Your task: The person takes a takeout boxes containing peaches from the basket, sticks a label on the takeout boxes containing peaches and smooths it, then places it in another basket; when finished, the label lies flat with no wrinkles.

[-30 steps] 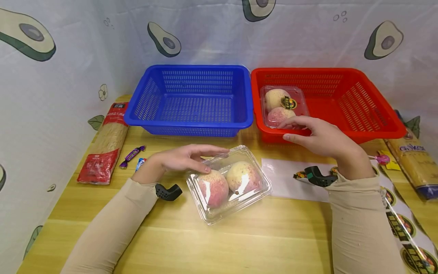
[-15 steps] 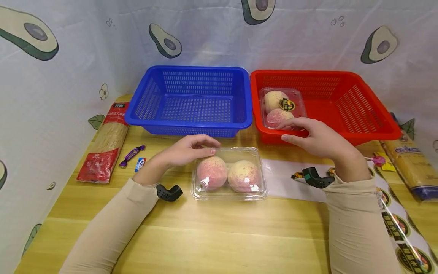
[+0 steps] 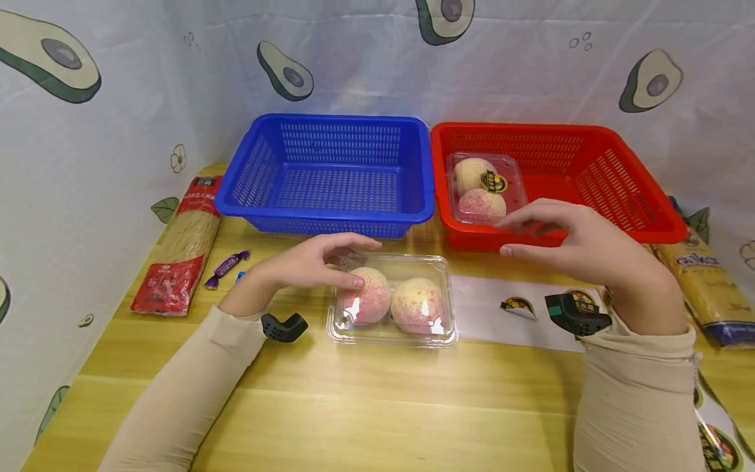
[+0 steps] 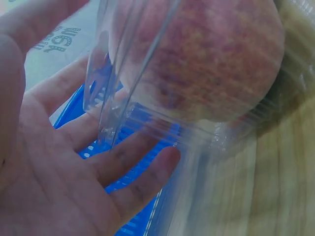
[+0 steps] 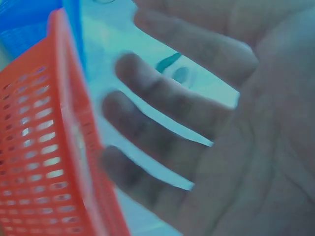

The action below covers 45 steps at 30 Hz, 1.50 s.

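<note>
A clear plastic clamshell box of two peaches point(image 3: 417, 307) stands on the table before me. My left hand point(image 3: 303, 265) lies at its back left corner, thumb over the lid and fingers beyond the back edge. In the left wrist view, those fingers point(image 4: 133, 157) are spread and loosely bent along the clear wall, partly behind it. My right hand point(image 3: 596, 252) hovers with relaxed fingers at the front rim of the red basket point(image 3: 590, 174), holding nothing. Inside that basket, at its left, sits another peach box point(image 3: 516, 183) bearing a round black-and-gold sticker.
A blue basket point(image 3: 336, 215) adjoins the red one. Left lie a red noodle packet point(image 3: 177, 249) and a purple wrapped candy point(image 3: 227, 269). Right of the box is a white backing sheet point(image 3: 478, 308) with a half-peeled sticker point(image 3: 519, 306); beyond lies a yellow pasta bag point(image 3: 702, 275).
The peach box in front has turned from a slant to square with the table. My left thumb has shifted over its lid. My right hand has moved back, right of the box in the basket.
</note>
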Each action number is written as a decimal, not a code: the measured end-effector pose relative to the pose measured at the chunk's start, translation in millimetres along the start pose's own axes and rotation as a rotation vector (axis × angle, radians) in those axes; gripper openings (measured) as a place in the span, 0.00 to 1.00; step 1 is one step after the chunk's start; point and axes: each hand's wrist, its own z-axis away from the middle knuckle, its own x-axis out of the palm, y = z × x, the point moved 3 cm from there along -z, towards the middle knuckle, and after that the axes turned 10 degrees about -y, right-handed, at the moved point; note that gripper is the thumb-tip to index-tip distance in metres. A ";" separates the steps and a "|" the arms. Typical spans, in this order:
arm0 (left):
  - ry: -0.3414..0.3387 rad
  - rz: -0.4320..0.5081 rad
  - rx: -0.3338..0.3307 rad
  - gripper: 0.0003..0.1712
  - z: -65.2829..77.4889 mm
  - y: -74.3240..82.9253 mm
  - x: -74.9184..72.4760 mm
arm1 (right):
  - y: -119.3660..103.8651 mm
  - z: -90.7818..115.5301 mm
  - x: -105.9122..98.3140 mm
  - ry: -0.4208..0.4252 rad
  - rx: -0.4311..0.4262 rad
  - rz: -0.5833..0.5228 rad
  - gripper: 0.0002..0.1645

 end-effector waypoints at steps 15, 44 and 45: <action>-0.088 0.030 0.005 0.43 -0.3 0.1 -1.3 | 64.1 1.9 36.6 -0.484 0.127 -0.058 0.19; -0.075 0.069 -0.024 0.42 2.0 -5.6 4.5 | 80.1 -1.5 51.7 -0.544 0.196 -0.140 0.06; -0.075 0.071 -0.019 0.42 2.0 -5.4 4.6 | 79.4 0.0 50.2 -0.540 0.191 -0.152 0.06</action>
